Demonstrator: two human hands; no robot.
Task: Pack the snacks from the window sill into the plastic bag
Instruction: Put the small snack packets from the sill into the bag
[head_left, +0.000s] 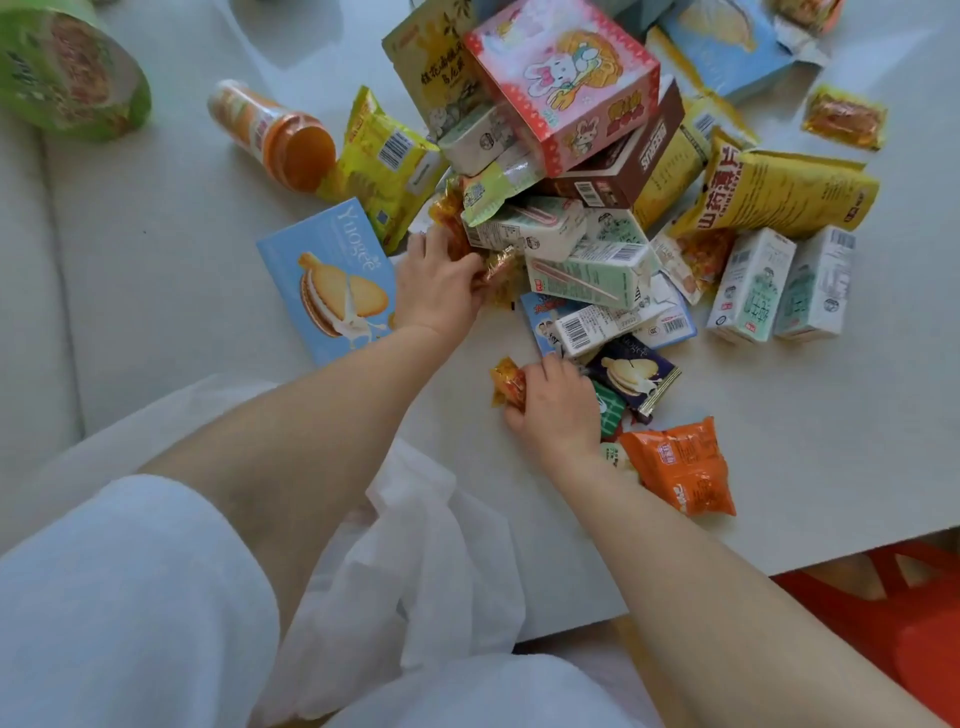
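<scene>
A thin, crumpled, translucent white plastic bag (441, 561) lies nearest, over the white window sill's (779, 467) edge. The right hand (556, 410) grips a small orange-yellow wrapped snack (508, 387). Farther, the left hand (439, 286) pinches a crinkly orange wrapper (498, 265) at the heaped cartons and boxes.

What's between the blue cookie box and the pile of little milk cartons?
In the head view, the left hand lies between the blue cookie box and the milk cartons, pinching a small orange wrapped snack at the pile's edge.
</scene>
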